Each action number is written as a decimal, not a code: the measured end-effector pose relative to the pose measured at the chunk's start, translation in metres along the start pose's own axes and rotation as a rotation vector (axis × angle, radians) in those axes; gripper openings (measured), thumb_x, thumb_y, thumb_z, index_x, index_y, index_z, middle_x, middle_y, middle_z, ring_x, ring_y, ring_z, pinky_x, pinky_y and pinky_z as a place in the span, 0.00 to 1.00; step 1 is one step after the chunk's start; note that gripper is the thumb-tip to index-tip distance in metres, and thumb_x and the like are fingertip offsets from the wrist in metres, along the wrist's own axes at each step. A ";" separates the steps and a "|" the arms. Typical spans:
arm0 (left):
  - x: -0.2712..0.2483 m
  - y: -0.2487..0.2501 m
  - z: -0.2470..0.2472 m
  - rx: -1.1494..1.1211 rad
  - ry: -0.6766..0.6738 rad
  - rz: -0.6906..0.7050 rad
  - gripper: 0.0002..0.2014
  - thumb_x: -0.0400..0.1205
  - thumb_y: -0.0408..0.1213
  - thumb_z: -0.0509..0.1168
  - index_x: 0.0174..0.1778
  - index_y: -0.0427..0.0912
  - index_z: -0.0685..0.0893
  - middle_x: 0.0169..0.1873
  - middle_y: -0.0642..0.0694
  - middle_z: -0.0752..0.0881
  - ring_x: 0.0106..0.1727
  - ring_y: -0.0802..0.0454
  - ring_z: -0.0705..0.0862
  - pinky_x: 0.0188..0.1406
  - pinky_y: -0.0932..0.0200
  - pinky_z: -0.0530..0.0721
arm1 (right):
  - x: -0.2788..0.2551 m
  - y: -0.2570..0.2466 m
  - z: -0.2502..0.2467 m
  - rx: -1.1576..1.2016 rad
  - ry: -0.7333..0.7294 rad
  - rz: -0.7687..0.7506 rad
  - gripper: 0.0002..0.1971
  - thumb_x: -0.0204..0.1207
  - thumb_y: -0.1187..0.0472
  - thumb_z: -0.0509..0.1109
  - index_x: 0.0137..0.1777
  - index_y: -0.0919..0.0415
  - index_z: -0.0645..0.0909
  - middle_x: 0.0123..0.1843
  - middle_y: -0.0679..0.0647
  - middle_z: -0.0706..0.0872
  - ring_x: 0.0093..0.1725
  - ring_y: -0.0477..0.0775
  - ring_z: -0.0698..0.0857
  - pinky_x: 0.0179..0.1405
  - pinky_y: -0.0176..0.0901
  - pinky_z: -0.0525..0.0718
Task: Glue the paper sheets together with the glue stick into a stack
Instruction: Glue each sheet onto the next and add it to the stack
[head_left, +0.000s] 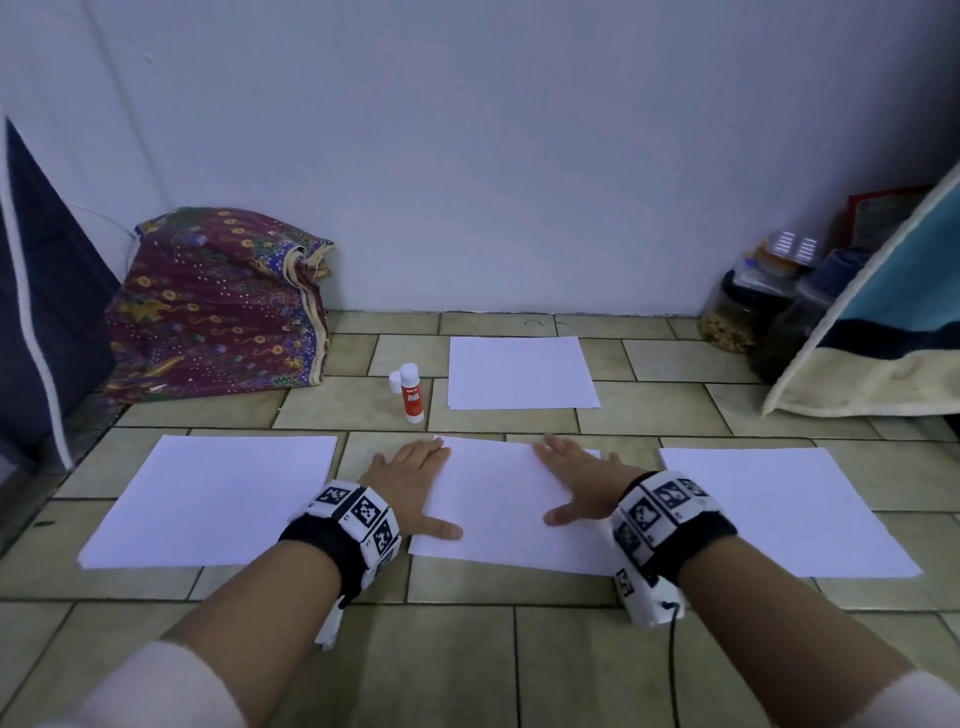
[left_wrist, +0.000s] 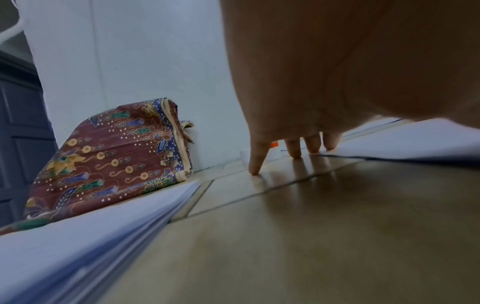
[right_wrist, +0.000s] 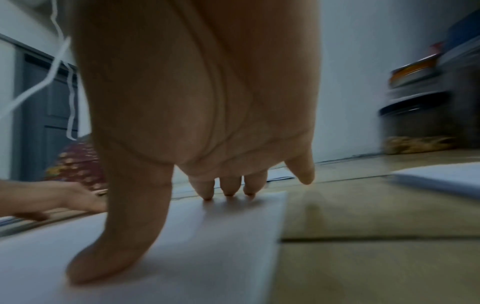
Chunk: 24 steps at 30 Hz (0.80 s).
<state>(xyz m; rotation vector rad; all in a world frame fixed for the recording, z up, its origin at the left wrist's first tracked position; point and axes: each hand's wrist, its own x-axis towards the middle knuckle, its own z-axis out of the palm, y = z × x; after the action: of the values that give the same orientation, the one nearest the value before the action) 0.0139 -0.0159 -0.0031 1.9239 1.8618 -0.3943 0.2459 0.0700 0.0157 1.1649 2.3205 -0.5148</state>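
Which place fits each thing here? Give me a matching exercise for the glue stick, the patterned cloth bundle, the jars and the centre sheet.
Things:
1. glue stick
2. patterned cloth bundle
3. jars
4. centre sheet

Places:
A. far right, by the wall
B. under both hands
C. standing just left of the far sheet
D. far left, against the wall

Pairs: 1-C, 2-D, 3-A, 4-B

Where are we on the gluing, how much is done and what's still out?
Done: cannot tell how many sheets are already glued. In hand: left hand and right hand press flat on the middle sheets. The glue stick stands uncapped beside its cap. Left: the far, left and right papers lie apart.
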 end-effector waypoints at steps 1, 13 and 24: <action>0.000 -0.002 -0.003 -0.002 -0.008 0.019 0.74 0.50 0.88 0.51 0.85 0.43 0.40 0.84 0.50 0.40 0.84 0.52 0.43 0.79 0.34 0.53 | -0.003 0.011 -0.001 0.011 -0.006 0.025 0.51 0.77 0.42 0.69 0.84 0.54 0.33 0.85 0.47 0.32 0.85 0.49 0.38 0.78 0.72 0.47; 0.007 -0.009 0.005 0.004 -0.077 0.049 0.88 0.23 0.89 0.36 0.83 0.46 0.30 0.82 0.50 0.28 0.82 0.46 0.28 0.76 0.26 0.41 | -0.016 0.032 0.008 0.147 0.221 0.129 0.57 0.68 0.40 0.76 0.85 0.59 0.41 0.83 0.54 0.63 0.79 0.57 0.66 0.80 0.53 0.55; 0.007 -0.010 0.009 -0.008 -0.094 0.016 0.86 0.24 0.89 0.33 0.82 0.48 0.27 0.80 0.51 0.25 0.82 0.46 0.26 0.75 0.24 0.38 | -0.034 0.035 0.013 1.183 0.507 0.026 0.44 0.62 0.65 0.84 0.75 0.42 0.67 0.68 0.50 0.70 0.60 0.54 0.83 0.52 0.45 0.86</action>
<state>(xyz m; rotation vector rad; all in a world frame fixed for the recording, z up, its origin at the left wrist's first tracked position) 0.0052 -0.0145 -0.0155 1.8799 1.7845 -0.4635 0.2955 0.0620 0.0207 1.9809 2.3448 -1.9239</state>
